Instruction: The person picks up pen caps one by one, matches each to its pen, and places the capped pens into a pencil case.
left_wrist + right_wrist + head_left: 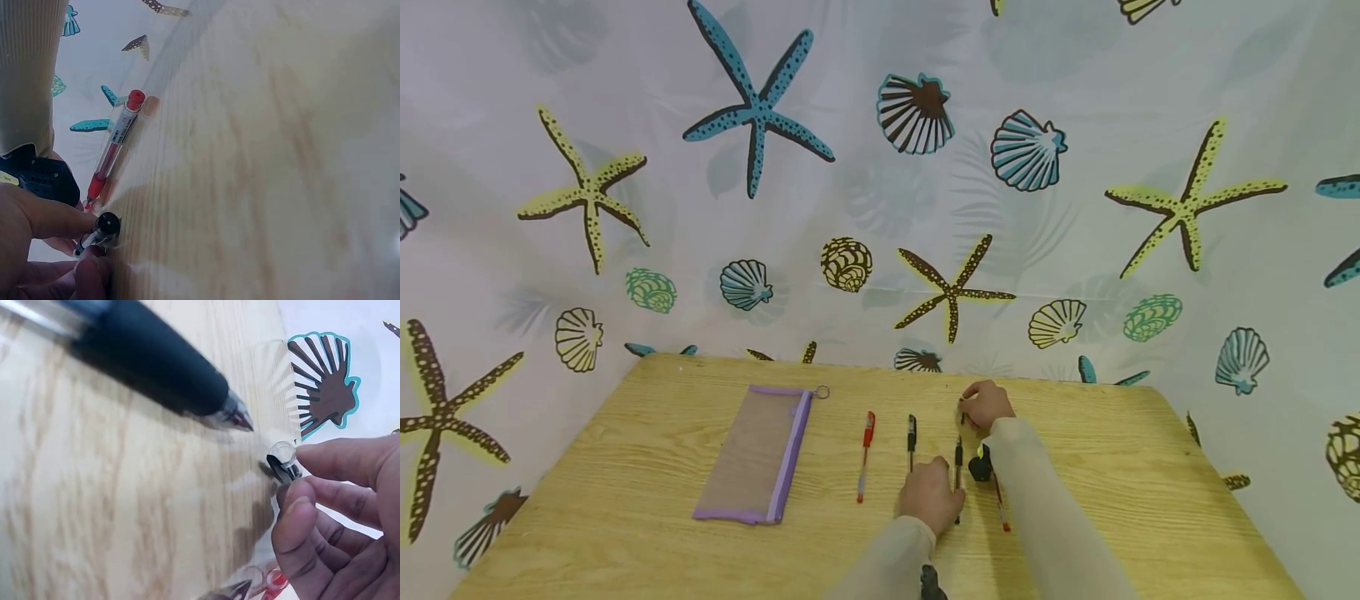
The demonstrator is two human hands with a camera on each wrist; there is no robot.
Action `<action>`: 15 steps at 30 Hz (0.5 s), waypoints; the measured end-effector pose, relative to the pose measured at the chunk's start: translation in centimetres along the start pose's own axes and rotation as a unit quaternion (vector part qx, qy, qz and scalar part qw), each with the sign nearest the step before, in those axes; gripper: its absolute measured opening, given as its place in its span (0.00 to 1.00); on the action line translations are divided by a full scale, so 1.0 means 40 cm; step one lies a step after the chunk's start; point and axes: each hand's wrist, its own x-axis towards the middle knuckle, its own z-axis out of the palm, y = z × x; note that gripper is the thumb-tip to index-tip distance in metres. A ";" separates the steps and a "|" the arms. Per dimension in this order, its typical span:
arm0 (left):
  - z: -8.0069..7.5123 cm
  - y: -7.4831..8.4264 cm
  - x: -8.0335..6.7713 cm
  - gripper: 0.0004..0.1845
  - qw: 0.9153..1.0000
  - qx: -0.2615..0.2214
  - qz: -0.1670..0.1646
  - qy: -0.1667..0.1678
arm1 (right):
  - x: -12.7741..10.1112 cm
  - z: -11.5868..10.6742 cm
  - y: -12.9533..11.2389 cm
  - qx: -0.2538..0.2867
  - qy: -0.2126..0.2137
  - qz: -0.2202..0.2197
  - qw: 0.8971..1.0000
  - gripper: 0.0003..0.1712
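In the head view, an uncapped black pen (958, 454) lies on the wooden table with its tip toward the far edge. My left hand (931, 496) pinches it near its rear end; in the left wrist view the round black end (107, 225) sticks out between thumb and finger. Beyond the tip, my right hand (988, 406) pinches a small clear cap with a dark clip (284, 462) close to the table top. The pen's black grip and bare point (234, 415) stand apart from the cap in the right wrist view.
A red pen (1002, 510) lies partly under the right forearm. To the left are a red capped pen (867, 450) and a black capped pen (912, 433). Further left lies a mesh zip pouch (752, 454) with purple edging. A patterned curtain (850, 192) hangs behind the table.
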 end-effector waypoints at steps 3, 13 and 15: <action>-0.001 0.001 -0.002 0.16 1.000 0.000 0.006 0.000 | 0.003 0.000 0.001 -0.009 -0.002 -0.003 1.000 0.18; -0.004 0.008 -0.006 0.09 1.000 0.000 0.019 0.006 | 0.008 0.004 -0.001 0.013 -0.015 0.010 1.000 0.16; -0.005 0.011 -0.007 0.13 1.000 -0.002 0.016 0.001 | 0.009 0.004 0.001 0.020 -0.019 0.013 1.000 0.16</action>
